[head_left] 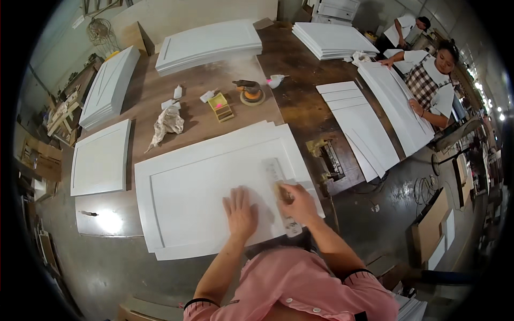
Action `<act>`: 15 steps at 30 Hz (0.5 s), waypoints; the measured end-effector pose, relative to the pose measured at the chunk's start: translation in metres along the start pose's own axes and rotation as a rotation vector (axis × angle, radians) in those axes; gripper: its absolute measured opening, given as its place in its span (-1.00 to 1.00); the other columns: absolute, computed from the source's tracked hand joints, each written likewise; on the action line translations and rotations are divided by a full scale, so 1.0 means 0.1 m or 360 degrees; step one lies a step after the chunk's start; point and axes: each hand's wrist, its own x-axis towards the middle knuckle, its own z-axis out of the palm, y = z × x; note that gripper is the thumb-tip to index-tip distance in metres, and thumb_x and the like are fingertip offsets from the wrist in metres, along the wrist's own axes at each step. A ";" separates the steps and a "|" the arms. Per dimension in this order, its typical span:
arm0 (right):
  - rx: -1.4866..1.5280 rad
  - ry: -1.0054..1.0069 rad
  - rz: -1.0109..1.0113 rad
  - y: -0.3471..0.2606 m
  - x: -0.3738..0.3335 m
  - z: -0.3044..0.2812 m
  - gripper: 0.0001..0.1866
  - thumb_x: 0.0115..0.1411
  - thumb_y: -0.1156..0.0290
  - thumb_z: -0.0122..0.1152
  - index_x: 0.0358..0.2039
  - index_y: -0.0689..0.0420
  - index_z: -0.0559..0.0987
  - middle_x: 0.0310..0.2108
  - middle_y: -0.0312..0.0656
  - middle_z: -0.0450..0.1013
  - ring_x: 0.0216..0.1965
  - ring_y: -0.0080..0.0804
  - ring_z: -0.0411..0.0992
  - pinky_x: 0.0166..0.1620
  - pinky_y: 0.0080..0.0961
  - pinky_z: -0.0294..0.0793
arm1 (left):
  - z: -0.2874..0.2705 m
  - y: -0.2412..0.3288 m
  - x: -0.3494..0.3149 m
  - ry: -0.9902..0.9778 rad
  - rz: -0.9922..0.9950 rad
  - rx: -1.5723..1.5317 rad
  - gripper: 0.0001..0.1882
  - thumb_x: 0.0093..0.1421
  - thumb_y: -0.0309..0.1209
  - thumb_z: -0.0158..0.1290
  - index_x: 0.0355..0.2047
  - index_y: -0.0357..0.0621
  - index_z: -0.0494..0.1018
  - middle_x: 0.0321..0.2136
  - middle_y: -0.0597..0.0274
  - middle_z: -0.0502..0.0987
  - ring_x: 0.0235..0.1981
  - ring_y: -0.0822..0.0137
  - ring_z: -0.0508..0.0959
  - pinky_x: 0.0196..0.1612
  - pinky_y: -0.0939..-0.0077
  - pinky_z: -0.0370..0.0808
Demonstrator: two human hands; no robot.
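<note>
White panel lay flat, near side of table. L hand palm-down on it, fingers apart; R hand gripped long block. Panel prob. stiff, slick, edges chip-prone; opp. edges seemed best hold.

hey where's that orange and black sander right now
In the head view, the orange and black sander sits on the brown table, upper centre, just right of the small yellow box and beyond the large white panel.
</note>
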 end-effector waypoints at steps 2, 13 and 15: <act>-0.0041 -0.0029 0.0170 -0.04 0.08 0.08 -0.47 0.05 0.19 0.45 0.09 -0.13 0.63 -0.15 -0.15 0.57 -0.17 -0.07 0.58 -0.09 -0.14 0.54 | 0.00 -0.01 0.02 0.0041 0.0020 0.0005 -0.32 0.34 -0.24 0.10 0.41 -0.17 0.22 0.45 -0.06 0.18 0.51 -0.15 0.05 0.49 -0.30 -0.12; 0.0059 -0.0365 -0.0045 0.50 0.80 -0.70 -0.47 0.19 0.08 0.37 0.17 -0.14 0.56 -0.05 -0.15 0.60 0.03 -0.12 0.52 0.10 0.05 0.38 | 0.08 0.08 0.05 0.0265 -0.0020 0.0042 -0.46 0.25 -0.33 0.18 0.23 -0.19 0.42 0.28 0.04 0.44 0.38 0.00 0.32 0.47 -0.08 0.11; -0.0001 -0.0104 0.0024 1.10 0.89 -0.88 -0.47 0.17 0.10 0.38 0.16 -0.13 0.58 -0.01 -0.11 0.60 0.08 -0.08 0.51 0.12 0.08 0.40 | 0.10 0.11 0.05 0.0241 -0.0024 0.0033 -0.47 0.25 -0.34 0.18 0.22 -0.19 0.44 0.27 0.04 0.45 0.37 -0.01 0.34 0.47 -0.08 0.11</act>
